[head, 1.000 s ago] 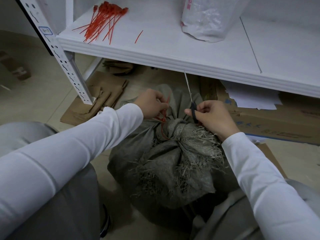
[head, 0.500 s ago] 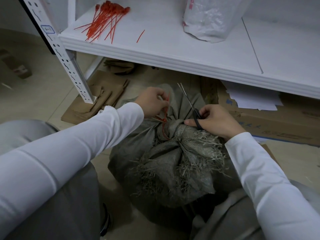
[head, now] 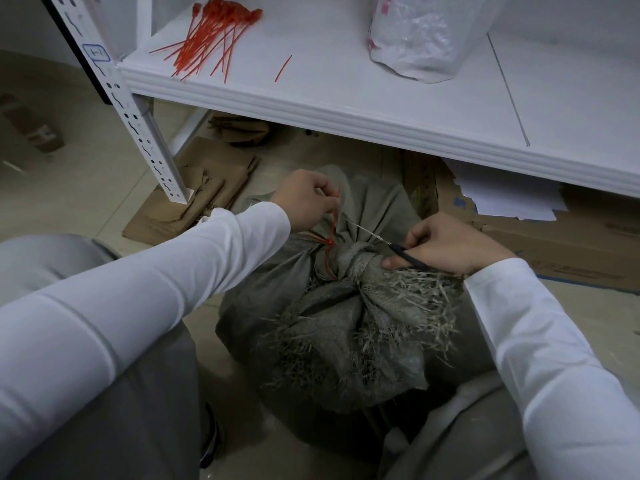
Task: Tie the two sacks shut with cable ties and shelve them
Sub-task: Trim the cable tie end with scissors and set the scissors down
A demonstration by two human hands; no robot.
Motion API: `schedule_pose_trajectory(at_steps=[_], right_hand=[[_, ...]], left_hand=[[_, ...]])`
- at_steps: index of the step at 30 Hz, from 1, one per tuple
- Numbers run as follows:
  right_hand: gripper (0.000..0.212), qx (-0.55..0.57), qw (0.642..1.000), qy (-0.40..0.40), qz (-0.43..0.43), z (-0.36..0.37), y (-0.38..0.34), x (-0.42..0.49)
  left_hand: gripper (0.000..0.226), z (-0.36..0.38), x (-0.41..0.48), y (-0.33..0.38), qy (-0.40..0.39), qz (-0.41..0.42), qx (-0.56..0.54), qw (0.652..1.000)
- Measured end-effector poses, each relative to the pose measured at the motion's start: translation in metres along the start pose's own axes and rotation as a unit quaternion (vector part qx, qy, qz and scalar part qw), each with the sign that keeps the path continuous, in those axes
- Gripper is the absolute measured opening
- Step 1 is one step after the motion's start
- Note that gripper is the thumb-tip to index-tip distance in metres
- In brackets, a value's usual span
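Holding the tail of the red cable tie (head: 329, 241) taut in your left hand's (head: 304, 200) pinching grip just above the sack's (head: 346, 327) cinched neck, bring the scissors (head: 381, 239), gripped in your right hand's (head: 450, 244) curled fingers, close to the lock before snipping; the sack sits on the floor, contents hidden, with spare ties (head: 211, 39) on the shelf (head: 346, 109) above it.

I can't read anything for sure. The shelf post (head: 138, 123) carries a small blue-framed label (head: 96, 52), its marks unclear to me. Red print on the plastic bag (head: 426, 36) and blue print on the cardboard (head: 588, 244) are too blurred.
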State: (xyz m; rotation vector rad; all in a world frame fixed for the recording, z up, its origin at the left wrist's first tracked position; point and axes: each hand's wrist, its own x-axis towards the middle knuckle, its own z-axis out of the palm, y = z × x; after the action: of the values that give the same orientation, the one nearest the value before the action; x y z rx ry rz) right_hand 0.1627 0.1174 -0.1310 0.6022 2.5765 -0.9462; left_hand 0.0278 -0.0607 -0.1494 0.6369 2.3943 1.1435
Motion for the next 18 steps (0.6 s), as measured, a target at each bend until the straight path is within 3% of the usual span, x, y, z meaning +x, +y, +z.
schedule_pose_trajectory(at_steps=[4, 18], right_hand=[[0.047, -0.018, 1.0, -0.015, -0.014, 0.001, -0.003, 0.0], [0.034, -0.071, 0.997, -0.02, -0.023, 0.012, -0.017, 0.002]], left_hand=[[0.006, 0.002, -0.001, 0.001, 0.009, 0.009, 0.011, 1.0], [0.006, 0.005, -0.004, 0.003, 0.004, 0.056, 0.036, 0.998]])
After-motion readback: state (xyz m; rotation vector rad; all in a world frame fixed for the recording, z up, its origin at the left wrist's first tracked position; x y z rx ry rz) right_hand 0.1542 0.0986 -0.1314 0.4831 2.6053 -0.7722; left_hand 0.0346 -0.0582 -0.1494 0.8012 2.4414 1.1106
